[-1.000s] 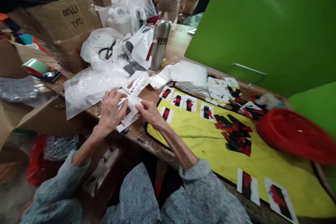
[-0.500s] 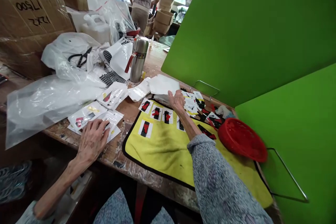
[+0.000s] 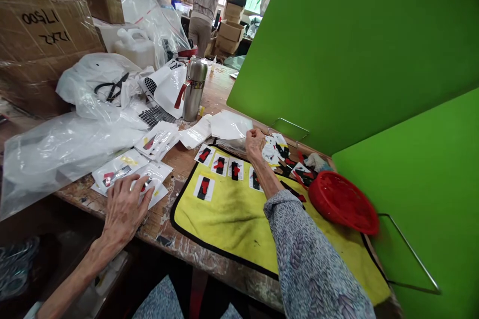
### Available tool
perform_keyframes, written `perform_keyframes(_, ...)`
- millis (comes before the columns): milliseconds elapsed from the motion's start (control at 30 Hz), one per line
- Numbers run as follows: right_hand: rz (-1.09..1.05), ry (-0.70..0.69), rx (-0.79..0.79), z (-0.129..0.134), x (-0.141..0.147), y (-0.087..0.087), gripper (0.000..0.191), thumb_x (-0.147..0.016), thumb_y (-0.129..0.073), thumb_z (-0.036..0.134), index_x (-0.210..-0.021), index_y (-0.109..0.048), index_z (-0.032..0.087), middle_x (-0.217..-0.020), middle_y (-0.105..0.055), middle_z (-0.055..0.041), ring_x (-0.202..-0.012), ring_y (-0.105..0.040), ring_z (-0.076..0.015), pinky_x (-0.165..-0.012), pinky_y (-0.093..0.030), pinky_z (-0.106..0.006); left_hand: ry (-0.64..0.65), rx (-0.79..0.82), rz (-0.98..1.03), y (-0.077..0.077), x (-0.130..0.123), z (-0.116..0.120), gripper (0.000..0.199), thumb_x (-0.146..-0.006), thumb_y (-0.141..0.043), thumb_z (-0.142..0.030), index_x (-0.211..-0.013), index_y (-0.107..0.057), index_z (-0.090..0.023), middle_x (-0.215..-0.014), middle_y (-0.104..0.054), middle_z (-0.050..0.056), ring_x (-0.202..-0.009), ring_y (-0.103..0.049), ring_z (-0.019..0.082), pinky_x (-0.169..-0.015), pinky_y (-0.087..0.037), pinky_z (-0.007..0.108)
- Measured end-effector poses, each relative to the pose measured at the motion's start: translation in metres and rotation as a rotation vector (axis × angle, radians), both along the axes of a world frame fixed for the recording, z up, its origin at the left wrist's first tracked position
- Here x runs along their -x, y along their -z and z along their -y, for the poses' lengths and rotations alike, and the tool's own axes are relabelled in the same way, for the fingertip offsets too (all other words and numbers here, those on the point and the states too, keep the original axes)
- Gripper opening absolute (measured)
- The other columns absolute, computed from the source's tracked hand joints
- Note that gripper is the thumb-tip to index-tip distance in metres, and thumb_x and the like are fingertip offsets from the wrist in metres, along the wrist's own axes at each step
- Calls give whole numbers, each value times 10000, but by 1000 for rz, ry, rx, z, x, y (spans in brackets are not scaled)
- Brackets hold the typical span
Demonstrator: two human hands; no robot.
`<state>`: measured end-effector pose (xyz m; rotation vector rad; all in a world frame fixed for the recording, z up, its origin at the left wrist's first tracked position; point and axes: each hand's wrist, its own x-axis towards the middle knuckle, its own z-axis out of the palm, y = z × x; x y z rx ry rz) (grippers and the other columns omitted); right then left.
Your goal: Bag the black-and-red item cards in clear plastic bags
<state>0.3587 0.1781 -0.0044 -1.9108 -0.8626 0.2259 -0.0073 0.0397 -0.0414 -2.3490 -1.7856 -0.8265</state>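
My right hand (image 3: 255, 143) is at the right edge of a pile of flat white and clear plastic bags (image 3: 231, 125), fingers pinched together on the edge of the top bag. My left hand (image 3: 125, 205) lies with fingers apart on filled flat packets (image 3: 119, 172), whose clear fronts show small red and black pieces. On the yellow mat (image 3: 220, 222) several white cards (image 3: 204, 188) are laid out, each bearing a black piece with a red one on top. Part of one card is hidden behind my right forearm.
A red plastic basket (image 3: 342, 202) stands at the mat's right, near loose cards and black and red pieces (image 3: 288, 164). Beyond the bags is a steel flask (image 3: 194, 92). Scissors (image 3: 112, 87) rest on plastic sheeting at left. Green panels (image 3: 337, 50) border the right; a person (image 3: 205, 5) stands behind.
The fingers of my right hand have gone from stretched over the bag pile to pinched at its right edge. My left hand stays on the packets, its fingers slightly more spread. The view has shifted slightly.
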Motion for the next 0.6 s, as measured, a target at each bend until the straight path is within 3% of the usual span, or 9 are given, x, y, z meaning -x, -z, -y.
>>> perform_keyframes(100,-57,-58,-94,13,5,-19,58,-776,-468,193,-720,-483,193,-694,-563,1,-666,-561,-156,-646,-445,-275,40,25,351,-19,-17,15,266,-923,-510,-367,-1021,-661,-171,-1033,-628,119,-1014,-573,270,-893,-453,421)
perform_keyframes(167,-99,-123,-136,34,14,-35,61,-798,-485,213,-744,-493,186,-690,-559,15,-627,-564,-130,-620,-454,-249,179,276,633,-31,-34,24,262,-926,-511,-396,-949,-659,-182,-946,-646,74,-909,-604,209,-819,-482,344)
perform_keyframes(233,-141,-227,-164,70,29,-50,93,-809,-530,255,-752,-522,182,-672,-562,27,-600,-555,-112,-617,-460,-234,244,533,857,-41,-51,28,299,-908,-540,-446,-973,-659,-180,-959,-664,63,-907,-618,190,-813,-487,313)
perform_keyframes(333,-238,-488,-190,138,59,-60,171,-800,-632,339,-769,-577,180,-657,-560,31,-608,-544,-111,-626,-458,-235,221,675,1182,-52,-70,27,500,-830,-639,-511,-1193,-603,-169,-1135,-655,94,-1037,-608,207,-864,-475,300)
perform_keyframes(400,-329,-523,-143,183,80,-53,201,-809,-655,370,-781,-594,180,-661,-568,25,-615,-543,-114,-621,-452,-236,274,887,1386,-55,-76,28,539,-791,-679,-520,-1178,-618,-150,-1112,-676,105,-978,-630,207,-812,-489,288)
perform_keyframes(500,-519,-422,-128,235,108,-26,247,-800,-681,409,-780,-593,179,-677,-578,17,-617,-541,-114,-620,-450,-239,265,1181,1572,-53,-79,40,463,-683,-801,-413,-1030,-680,-132,-1009,-718,95,-852,-652,185,-745,-506,267)
perform_keyframes(600,-673,-291,-119,268,126,3,282,-802,-671,450,-805,-575,185,-702,-578,12,-629,-538,-120,-638,-456,-254,186,1255,1657,-46,-76,58,481,-616,-849,-311,-1039,-690,-145,-989,-733,75,-848,-664,178,-806,-516,278)
